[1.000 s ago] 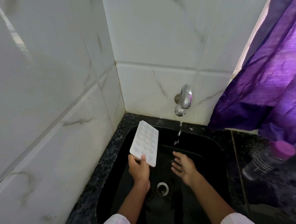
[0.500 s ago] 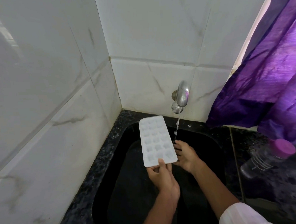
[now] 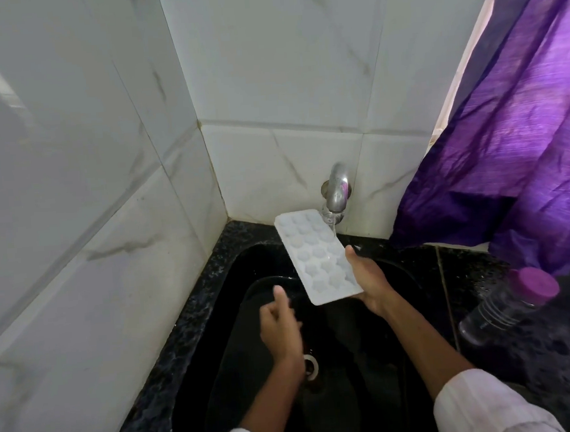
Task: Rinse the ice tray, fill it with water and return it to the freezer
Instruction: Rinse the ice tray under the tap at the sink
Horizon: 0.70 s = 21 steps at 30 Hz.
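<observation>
White sleeves (image 3: 485,401) frame a black sink (image 3: 218,338) with a metal drain (image 3: 311,365). Above the basin the left hand (image 3: 279,320) hangs loosely curled, thumb up, holding nothing. The right hand (image 3: 367,279) cradles the white ice tray (image 3: 316,254) from beneath, thumb on its edge, cavities up. The tray's far end is under the running tap (image 3: 337,188). A purple-capped bottle (image 3: 509,304) lies on the dark tabletop (image 3: 556,348) beside a purple curtain (image 3: 524,131).
</observation>
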Available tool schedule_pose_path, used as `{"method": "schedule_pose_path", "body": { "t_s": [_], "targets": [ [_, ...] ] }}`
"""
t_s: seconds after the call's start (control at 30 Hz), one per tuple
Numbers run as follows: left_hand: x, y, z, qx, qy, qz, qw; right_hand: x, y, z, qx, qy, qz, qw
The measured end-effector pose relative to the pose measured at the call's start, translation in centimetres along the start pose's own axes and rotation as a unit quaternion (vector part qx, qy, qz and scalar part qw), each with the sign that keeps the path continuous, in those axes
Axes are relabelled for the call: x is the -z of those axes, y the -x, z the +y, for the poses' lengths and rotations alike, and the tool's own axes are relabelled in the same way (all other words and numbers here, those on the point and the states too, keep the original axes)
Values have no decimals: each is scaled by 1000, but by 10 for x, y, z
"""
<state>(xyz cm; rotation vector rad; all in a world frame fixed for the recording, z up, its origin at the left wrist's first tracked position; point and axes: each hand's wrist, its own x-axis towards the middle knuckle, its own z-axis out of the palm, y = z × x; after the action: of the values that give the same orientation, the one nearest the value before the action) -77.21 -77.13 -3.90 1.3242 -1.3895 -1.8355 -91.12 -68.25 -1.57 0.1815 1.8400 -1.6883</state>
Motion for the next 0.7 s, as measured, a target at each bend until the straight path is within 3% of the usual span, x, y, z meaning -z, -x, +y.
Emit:
{"method": "schedule_pose_path", "body": {
  "t_s": [0.1,0.2,0.27,0.4,0.47,0.57,0.7],
  "targets": [
    [7,-39,23,-7,-41,-55,998,4,-2,-12,18,64,-32,997],
    [3,-64,57,61,14,-188,980,5,-1,-23,27,126,-68,989],
    [2,-72,71,72,32,-219,973,6,1,-27,38,149,-78,985],
    [-5,-73,73,60,69,-211,973,10,-8,-17,90,145,57,984],
    [-10,-67,69,55,103,-196,974,10,-12,-8,66,103,109,986],
    [-14,-59,57,48,130,-165,977,12,-16,8,27,37,125,991],
    [-12,-49,43,48,150,-126,979,7,-15,19,40,13,116,992]
  ]
}}
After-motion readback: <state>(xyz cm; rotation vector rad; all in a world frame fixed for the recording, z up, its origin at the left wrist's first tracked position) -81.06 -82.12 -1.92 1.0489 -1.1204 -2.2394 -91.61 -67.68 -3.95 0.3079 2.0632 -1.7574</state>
